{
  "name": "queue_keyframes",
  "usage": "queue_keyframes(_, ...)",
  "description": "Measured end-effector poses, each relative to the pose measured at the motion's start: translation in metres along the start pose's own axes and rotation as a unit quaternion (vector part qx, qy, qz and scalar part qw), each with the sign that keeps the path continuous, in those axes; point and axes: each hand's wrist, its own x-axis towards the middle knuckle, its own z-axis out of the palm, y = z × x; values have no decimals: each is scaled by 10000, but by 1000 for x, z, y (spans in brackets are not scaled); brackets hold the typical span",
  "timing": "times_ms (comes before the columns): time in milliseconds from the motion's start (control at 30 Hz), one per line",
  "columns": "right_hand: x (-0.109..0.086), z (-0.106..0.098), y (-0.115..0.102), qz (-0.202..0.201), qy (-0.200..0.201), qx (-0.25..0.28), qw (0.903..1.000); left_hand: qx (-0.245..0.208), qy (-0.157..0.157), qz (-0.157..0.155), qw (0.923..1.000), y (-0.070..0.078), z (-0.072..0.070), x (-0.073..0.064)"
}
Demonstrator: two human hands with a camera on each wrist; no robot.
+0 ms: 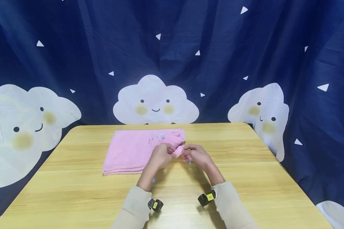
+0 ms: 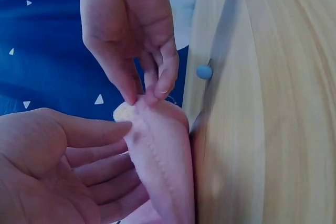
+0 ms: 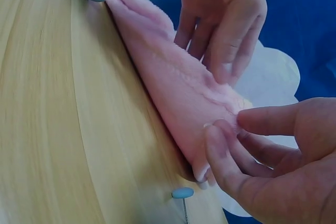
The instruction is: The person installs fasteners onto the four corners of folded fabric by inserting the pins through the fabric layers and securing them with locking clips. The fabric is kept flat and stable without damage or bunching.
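A pink fleece cloth (image 1: 129, 148) lies folded on the table, its right end bunched and lifted. My left hand (image 1: 160, 156) holds the raised edge between thumb and fingers. Close beside it, my right hand (image 1: 197, 155) pinches the tip of the same edge. In the left wrist view a stitched seam runs along the cloth (image 2: 163, 156) below both hands. The right wrist view shows my right thumb and index finger meeting at the cloth's (image 3: 178, 98) corner. One small blue round knob (image 1: 162, 136) sits on the bunched part; another blue knob (image 3: 182, 193), on a thin stem, is near my right hand.
The pale wooden table (image 1: 74, 197) extends around the cloth. Another blue knob (image 1: 154, 180) shows beside my left wrist. Behind the table hangs a dark blue curtain (image 1: 97, 47) with white clouds. Each forearm wears a black wrist camera (image 1: 207, 197).
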Motion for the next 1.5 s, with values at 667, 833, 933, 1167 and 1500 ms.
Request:
queue_keyframes(667, -2, -6, -5, -34, 837, -985, 9916, -101, 468, -48, 9988, 1, 2, 1)
queue_keyframes(833, -1, -13, -1, 10, 955, -2015, 9748, -68, 515, -47, 9986, 1, 0, 1)
queue_keyframes(933, 0, -14, 4, 231, 623, -2416, 9681, -69, 515, -23, 9986, 0, -1, 1)
queue_keyframes(1167, -4, -13, 8, 503, -144, -2890, 9559, -134, 521, -11, 9985, 0, -3, 0)
queue_keyframes(1500, -8, -10, 10, 566, -322, -2801, 9578, -146, 523, -26, 9985, -1, -4, 0)
